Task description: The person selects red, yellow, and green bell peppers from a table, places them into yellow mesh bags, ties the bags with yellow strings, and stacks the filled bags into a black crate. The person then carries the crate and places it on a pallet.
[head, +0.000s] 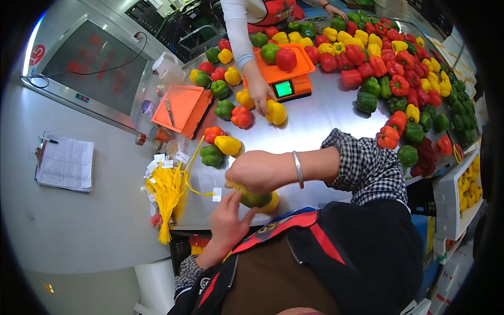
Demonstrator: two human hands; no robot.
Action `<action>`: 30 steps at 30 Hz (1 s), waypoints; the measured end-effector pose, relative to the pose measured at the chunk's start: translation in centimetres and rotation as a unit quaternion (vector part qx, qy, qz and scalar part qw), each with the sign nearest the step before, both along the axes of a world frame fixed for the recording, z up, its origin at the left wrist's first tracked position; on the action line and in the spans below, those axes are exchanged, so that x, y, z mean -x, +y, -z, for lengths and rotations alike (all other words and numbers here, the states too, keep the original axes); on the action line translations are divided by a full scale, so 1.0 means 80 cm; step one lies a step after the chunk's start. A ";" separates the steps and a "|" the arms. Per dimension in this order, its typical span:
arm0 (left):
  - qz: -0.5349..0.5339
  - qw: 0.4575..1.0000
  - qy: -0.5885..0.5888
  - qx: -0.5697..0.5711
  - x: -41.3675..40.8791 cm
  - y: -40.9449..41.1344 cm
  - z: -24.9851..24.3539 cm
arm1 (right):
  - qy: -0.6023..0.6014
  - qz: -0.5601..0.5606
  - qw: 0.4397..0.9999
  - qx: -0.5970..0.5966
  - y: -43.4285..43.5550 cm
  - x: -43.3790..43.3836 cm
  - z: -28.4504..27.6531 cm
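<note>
A green bell pepper (255, 199) and a yellow bell pepper (271, 202) lie together at the table's near edge, blurred by motion. Yellow netting (235, 186) shows over the green one's far end. My right hand (256, 171), below a silver bangle, is closed over this netting from above. On the near left, my left hand (228, 218) reaches the bundle, thumb and fingertips against its side; how firmly it grips is unclear. Left of my hands hangs a bunch of yellow net bags (167, 193) with white tags. One tagged strand (201, 193) trails onto the steel table (315, 122).
Opposite, another person's hand (260, 92) touches a yellow pepper (276, 112) beside an orange scale (283, 73) bearing two peppers. A second orange scale (179, 108) carries a knife (169, 112). Mixed peppers (397, 71) are heaped at right. A clipboard (65, 161) hangs on the left wall.
</note>
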State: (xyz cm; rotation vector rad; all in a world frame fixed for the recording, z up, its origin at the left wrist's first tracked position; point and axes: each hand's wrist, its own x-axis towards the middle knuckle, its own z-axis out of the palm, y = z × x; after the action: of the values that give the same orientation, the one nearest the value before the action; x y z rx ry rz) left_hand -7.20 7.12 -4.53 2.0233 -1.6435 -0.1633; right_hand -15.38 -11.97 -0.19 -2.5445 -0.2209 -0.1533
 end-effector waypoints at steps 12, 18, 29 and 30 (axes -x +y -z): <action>-0.084 0.632 0.695 -0.333 -0.093 0.021 -0.007 | -0.124 -0.128 0.974 -0.143 0.130 -0.017 0.030; -0.196 0.634 0.666 -0.341 -0.085 0.013 -0.015 | -0.123 -0.053 0.975 -0.179 0.088 0.024 0.054; -0.153 0.862 0.396 -0.278 -0.070 -0.066 -0.038 | -0.149 0.148 0.951 -0.229 0.007 0.004 0.113; -0.102 0.936 0.229 -0.248 -0.065 -0.063 -0.039 | -0.148 0.138 0.952 -0.230 0.002 -0.004 0.113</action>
State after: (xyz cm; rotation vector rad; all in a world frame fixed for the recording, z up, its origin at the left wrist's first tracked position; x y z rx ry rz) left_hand -1.96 2.11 -1.41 2.2660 -1.1623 -0.9819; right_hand -15.08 -11.82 -9.20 -2.0654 0.0576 -0.6218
